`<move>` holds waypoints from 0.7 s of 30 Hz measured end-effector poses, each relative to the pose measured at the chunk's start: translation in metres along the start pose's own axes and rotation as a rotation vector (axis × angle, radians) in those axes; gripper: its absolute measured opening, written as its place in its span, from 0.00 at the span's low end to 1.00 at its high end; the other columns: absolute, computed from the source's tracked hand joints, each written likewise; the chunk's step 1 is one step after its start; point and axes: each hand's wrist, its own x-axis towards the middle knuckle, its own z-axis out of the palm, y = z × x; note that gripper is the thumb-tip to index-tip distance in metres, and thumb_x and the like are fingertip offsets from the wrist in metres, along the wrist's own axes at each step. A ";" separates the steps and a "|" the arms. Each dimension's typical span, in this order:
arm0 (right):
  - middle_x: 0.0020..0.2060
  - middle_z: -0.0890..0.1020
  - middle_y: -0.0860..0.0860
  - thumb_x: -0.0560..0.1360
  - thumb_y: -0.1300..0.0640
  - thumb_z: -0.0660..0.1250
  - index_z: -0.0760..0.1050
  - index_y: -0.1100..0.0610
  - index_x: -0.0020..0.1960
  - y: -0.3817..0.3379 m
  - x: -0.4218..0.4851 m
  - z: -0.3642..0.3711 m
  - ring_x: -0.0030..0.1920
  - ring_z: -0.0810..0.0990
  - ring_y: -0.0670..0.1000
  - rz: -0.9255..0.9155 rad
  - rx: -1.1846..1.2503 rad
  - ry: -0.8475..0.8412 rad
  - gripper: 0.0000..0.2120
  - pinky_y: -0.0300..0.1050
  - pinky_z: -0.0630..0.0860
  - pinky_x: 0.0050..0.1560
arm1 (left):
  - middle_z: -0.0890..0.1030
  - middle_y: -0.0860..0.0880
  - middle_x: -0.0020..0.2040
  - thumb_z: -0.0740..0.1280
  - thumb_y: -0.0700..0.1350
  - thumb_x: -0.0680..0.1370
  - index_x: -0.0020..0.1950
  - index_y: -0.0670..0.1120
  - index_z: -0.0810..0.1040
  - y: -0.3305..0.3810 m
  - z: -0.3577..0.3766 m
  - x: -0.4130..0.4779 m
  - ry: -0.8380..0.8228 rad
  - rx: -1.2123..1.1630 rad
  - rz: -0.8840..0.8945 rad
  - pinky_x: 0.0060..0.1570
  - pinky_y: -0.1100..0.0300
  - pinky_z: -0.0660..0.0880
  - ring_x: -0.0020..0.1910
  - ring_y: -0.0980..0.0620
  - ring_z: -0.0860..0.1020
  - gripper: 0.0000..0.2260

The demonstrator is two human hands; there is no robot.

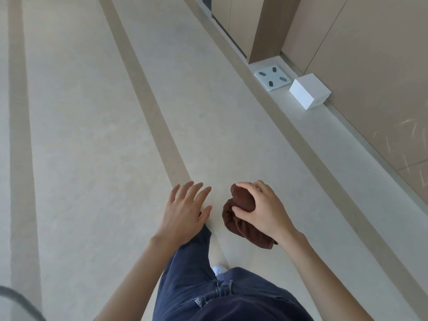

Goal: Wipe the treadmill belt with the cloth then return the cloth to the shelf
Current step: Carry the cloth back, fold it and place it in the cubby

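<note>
A bunched brown cloth (240, 214) hangs in the air over the floor, just right of centre. My right hand (261, 209) grips it from above, fingers and thumb curled round its upper folds, while its lower end droops toward my wrist. My left hand (185, 209) hovers beside it to the left, fingers spread and straight, holding nothing and a short gap away from the cloth. No treadmill or shelf shows in this view.
Pale floor (92, 135) with tan stripes stretches ahead. Along the right wall runs a low ledge (308, 126) bearing a white bathroom scale (273, 77) and a white box (309, 90). Tan wall panels (370, 66) rise behind. My legs in blue trousers (208, 286) are below.
</note>
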 end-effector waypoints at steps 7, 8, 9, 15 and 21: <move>0.52 0.74 0.48 0.69 0.46 0.72 0.72 0.47 0.64 -0.042 0.153 -0.029 0.55 0.73 0.51 -0.020 -0.046 -0.001 0.25 0.51 0.72 0.57 | 0.71 0.47 0.69 0.58 0.54 0.80 0.71 0.49 0.68 -0.082 -0.052 0.125 0.026 -0.041 0.026 0.70 0.46 0.59 0.71 0.44 0.65 0.21; 0.51 0.73 0.47 0.69 0.46 0.72 0.72 0.47 0.64 -0.050 0.176 -0.035 0.55 0.73 0.51 -0.026 -0.042 0.010 0.25 0.51 0.72 0.56 | 0.72 0.46 0.68 0.59 0.53 0.79 0.71 0.48 0.69 -0.094 -0.061 0.144 0.047 -0.050 0.026 0.69 0.46 0.60 0.70 0.43 0.67 0.21; 0.51 0.73 0.47 0.69 0.45 0.72 0.72 0.47 0.64 -0.058 0.198 -0.041 0.55 0.73 0.51 -0.032 -0.034 0.024 0.25 0.51 0.73 0.56 | 0.73 0.46 0.67 0.60 0.53 0.79 0.70 0.47 0.70 -0.106 -0.070 0.161 0.062 -0.046 0.033 0.68 0.45 0.61 0.69 0.43 0.68 0.21; 0.52 0.73 0.48 0.69 0.46 0.71 0.71 0.46 0.64 -0.083 0.308 -0.059 0.54 0.74 0.50 -0.019 0.027 0.132 0.25 0.48 0.73 0.55 | 0.69 0.47 0.71 0.56 0.55 0.80 0.73 0.49 0.65 -0.160 -0.107 0.257 0.039 0.022 0.085 0.71 0.47 0.56 0.72 0.44 0.63 0.22; 0.53 0.74 0.48 0.68 0.45 0.71 0.71 0.46 0.64 -0.063 0.395 -0.064 0.55 0.74 0.51 0.022 0.033 0.102 0.25 0.49 0.73 0.56 | 0.70 0.47 0.70 0.57 0.54 0.80 0.72 0.49 0.66 -0.195 -0.113 0.350 0.007 0.043 0.057 0.70 0.47 0.57 0.71 0.44 0.64 0.22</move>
